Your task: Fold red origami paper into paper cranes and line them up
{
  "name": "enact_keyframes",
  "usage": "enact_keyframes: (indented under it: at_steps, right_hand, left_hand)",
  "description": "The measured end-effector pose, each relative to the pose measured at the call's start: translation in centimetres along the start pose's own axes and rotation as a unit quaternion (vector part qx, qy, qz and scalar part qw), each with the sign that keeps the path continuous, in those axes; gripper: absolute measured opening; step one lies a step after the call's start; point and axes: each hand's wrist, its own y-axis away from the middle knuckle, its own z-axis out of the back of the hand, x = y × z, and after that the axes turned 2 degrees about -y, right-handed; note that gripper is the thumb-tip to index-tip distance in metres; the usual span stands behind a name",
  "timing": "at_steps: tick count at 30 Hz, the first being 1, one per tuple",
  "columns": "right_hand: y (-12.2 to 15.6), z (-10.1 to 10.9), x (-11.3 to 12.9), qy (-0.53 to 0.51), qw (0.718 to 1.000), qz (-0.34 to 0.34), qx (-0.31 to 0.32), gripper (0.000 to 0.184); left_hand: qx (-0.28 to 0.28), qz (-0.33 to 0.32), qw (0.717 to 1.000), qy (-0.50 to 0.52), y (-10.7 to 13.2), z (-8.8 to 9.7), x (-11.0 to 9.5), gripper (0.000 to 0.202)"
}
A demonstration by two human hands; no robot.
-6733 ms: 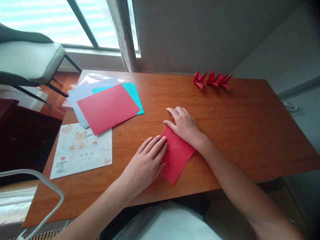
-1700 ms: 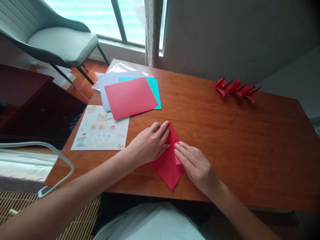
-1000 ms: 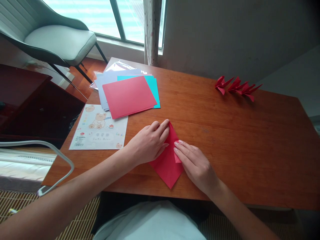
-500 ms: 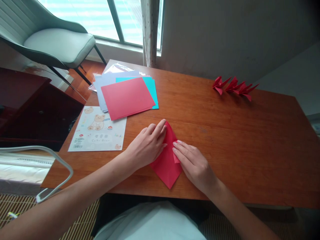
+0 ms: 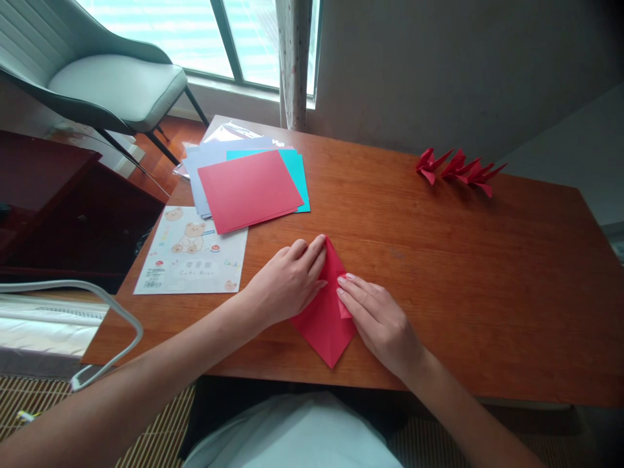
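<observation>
A folded red paper [image 5: 326, 325] lies pointed towards me near the front edge of the wooden table [image 5: 439, 260]. My left hand [image 5: 287, 283] rests on its upper left side, fingers curled and pressed together along the fold up to the top corner. My right hand [image 5: 380, 318] lies flat on the paper's right side, fingers stretched out and pressing a small folded flap down. Both hands touch the paper; part of it is hidden under them.
A stack of coloured sheets [image 5: 248, 185], red on top of teal and pale blue, lies at the back left. A bear-printed card [image 5: 192, 253] lies in front of it. Three red folded cranes [image 5: 458, 170] stand at the back right. A grey chair [image 5: 107, 84] stands by the window.
Since the earliest frame the paper has been turned and folded narrower, and my right hand moved from its top to its right side. Over the last second both hands hardly shifted.
</observation>
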Motion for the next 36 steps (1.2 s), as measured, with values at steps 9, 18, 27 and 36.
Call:
enact_keyframes:
  at_steps: [9,18,27,36]
  right_hand:
    - [-0.3,0.6,0.0,0.017,1.000,0.022,0.006,0.034]
    - [-1.1,0.7,0.6,0.050,0.998,0.043,0.014,0.028]
    - [-1.2,0.0,1.0,0.053,0.998,0.037,0.015,0.026]
    - [-1.0,-0.1,0.3,0.019,0.999,0.033,0.026,0.027]
  left_hand:
    - [0.003,0.001,1.000,-0.011,-0.1,0.1,0.0,0.054]
    - [0.000,-0.011,1.000,-0.029,0.0,0.1,-0.1,0.053]
    - [-0.010,-0.025,0.999,-0.034,0.0,0.0,-0.1,0.049]
    - [-0.003,-0.022,0.999,-0.028,0.1,-0.2,-0.1,0.049]
